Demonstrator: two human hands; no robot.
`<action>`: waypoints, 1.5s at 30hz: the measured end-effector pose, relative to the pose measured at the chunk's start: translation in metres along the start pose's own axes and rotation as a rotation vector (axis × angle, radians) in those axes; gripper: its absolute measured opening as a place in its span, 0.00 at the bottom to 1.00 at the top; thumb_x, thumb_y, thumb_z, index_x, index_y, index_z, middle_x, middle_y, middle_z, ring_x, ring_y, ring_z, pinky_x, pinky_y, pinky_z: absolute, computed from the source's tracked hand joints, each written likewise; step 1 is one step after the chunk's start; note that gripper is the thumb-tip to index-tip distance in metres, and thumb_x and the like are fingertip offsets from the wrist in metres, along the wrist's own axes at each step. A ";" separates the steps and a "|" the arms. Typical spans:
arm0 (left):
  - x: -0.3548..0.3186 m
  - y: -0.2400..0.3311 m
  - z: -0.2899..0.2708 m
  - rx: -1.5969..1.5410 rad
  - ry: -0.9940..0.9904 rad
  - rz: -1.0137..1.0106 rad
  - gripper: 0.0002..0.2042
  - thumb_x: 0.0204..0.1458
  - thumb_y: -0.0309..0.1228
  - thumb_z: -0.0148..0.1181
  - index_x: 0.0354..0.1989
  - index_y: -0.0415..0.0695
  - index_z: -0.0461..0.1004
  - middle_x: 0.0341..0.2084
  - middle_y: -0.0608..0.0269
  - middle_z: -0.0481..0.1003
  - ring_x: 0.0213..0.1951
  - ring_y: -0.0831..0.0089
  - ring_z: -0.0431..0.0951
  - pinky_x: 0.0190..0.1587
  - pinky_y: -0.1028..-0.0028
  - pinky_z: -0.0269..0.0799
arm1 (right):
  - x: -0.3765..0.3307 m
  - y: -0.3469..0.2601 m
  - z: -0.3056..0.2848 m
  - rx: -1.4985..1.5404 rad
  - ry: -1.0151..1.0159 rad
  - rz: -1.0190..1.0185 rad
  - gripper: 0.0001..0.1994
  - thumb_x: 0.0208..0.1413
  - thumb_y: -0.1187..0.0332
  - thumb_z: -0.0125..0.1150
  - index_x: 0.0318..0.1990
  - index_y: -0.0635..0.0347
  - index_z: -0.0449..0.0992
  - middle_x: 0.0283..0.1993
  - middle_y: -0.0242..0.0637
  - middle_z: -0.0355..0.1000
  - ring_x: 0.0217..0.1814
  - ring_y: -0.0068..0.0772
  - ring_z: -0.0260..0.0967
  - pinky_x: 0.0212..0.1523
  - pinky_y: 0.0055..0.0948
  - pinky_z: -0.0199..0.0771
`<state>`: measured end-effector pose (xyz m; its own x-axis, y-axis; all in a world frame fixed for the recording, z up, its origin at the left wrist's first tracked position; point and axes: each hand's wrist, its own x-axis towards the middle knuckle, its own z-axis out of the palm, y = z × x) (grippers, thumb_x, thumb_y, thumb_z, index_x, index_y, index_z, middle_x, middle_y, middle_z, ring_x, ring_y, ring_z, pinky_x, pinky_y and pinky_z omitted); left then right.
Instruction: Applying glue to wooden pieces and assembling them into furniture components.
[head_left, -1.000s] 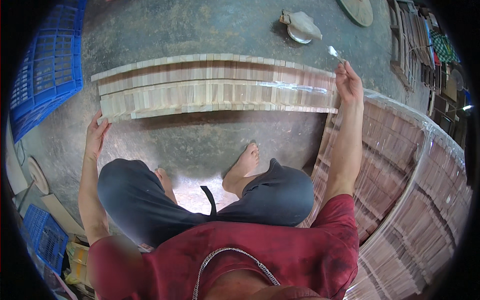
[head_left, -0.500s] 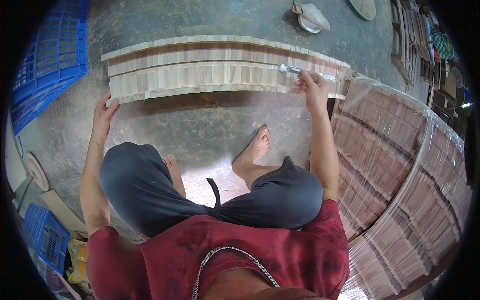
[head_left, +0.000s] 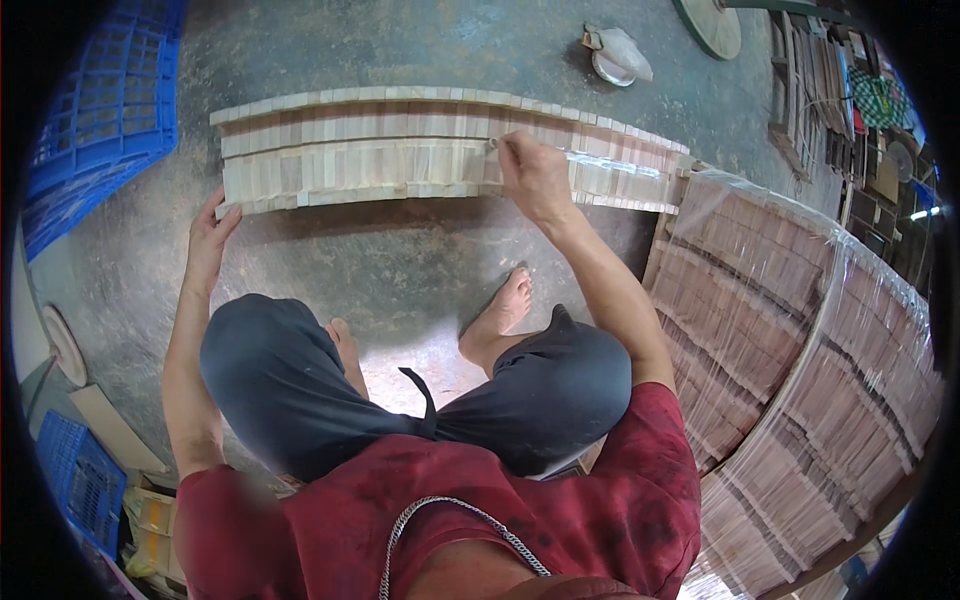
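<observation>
Two long rows of pale wood blocks (head_left: 350,172) lie side by side across the floor in front of me. At their left end, my left hand (head_left: 208,235) grips the near corner between thumb and fingers. My right hand (head_left: 535,175) is closed over the near row, right of its middle. Its fingers pinch a small white-tipped tool (head_left: 492,147); most of the tool is hidden by the hand. From the hand toward the right end, a shiny, wet-looking streak (head_left: 615,163) runs along the blocks.
A plastic-wrapped stack of wood blocks (head_left: 745,290) stands to my right. Beyond the rows sits a white bowl (head_left: 613,70) with a plastic bag. Blue crates (head_left: 105,110) stand at the left. My bare foot (head_left: 512,300) rests on the concrete floor.
My right hand has moved left along the near row with the tool. The shiny streak behind it shows over a longer stretch. My left hand stays at the left end.
</observation>
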<state>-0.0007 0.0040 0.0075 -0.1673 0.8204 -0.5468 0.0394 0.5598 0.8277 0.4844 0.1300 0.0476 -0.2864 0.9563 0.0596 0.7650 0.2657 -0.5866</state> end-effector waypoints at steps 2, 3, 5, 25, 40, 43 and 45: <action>-0.001 0.000 0.000 0.004 -0.006 -0.017 0.29 0.58 0.34 0.63 0.67 0.40 0.64 0.57 0.60 0.71 0.55 0.74 0.70 0.61 0.73 0.62 | 0.007 -0.005 -0.021 0.437 -0.021 0.337 0.08 0.60 0.69 0.62 0.38 0.67 0.78 0.29 0.45 0.79 0.25 0.32 0.77 0.26 0.29 0.77; -0.001 0.000 0.000 0.010 -0.002 -0.019 0.29 0.58 0.34 0.63 0.67 0.40 0.63 0.57 0.60 0.71 0.55 0.75 0.70 0.61 0.74 0.62 | 0.011 0.004 -0.038 0.543 0.017 0.348 0.09 0.61 0.68 0.61 0.37 0.68 0.78 0.29 0.43 0.78 0.26 0.28 0.77 0.25 0.27 0.77; -0.002 -0.002 -0.002 0.017 0.006 -0.021 0.29 0.58 0.34 0.62 0.67 0.39 0.63 0.57 0.61 0.71 0.55 0.75 0.70 0.61 0.74 0.62 | 0.020 0.027 -0.076 0.715 0.101 0.410 0.11 0.62 0.68 0.60 0.37 0.70 0.78 0.29 0.42 0.78 0.26 0.28 0.76 0.24 0.24 0.77; -0.003 0.012 -0.003 -0.042 -0.005 -0.164 0.33 0.59 0.36 0.63 0.69 0.37 0.58 0.60 0.59 0.69 0.59 0.73 0.71 0.61 0.74 0.64 | 0.128 0.284 -0.102 0.585 0.176 0.643 0.13 0.61 0.70 0.61 0.46 0.76 0.75 0.35 0.43 0.77 0.31 0.31 0.78 0.33 0.27 0.81; -0.004 0.011 -0.003 -0.012 0.005 -0.161 0.33 0.58 0.39 0.64 0.69 0.39 0.59 0.59 0.61 0.70 0.58 0.74 0.71 0.62 0.74 0.64 | 0.126 0.312 -0.109 1.066 0.164 0.922 0.10 0.64 0.75 0.56 0.47 0.76 0.71 0.43 0.46 0.73 0.41 0.37 0.75 0.37 0.26 0.83; -0.004 0.010 -0.001 -0.037 -0.004 -0.149 0.33 0.58 0.39 0.64 0.69 0.39 0.59 0.58 0.61 0.71 0.58 0.74 0.71 0.61 0.74 0.64 | 0.125 0.317 -0.111 1.144 0.192 0.991 0.08 0.63 0.76 0.56 0.45 0.75 0.72 0.42 0.45 0.73 0.41 0.36 0.75 0.36 0.24 0.84; -0.003 0.010 0.000 -0.033 0.001 -0.149 0.33 0.58 0.38 0.64 0.69 0.40 0.59 0.58 0.61 0.71 0.58 0.74 0.71 0.61 0.74 0.64 | 0.125 0.319 -0.114 1.198 0.212 1.020 0.07 0.63 0.77 0.56 0.44 0.74 0.71 0.41 0.45 0.72 0.41 0.36 0.75 0.35 0.23 0.84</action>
<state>-0.0002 0.0075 0.0175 -0.1697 0.7286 -0.6635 -0.0187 0.6708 0.7414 0.7576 0.3485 -0.0401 0.2012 0.6917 -0.6936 -0.3299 -0.6188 -0.7129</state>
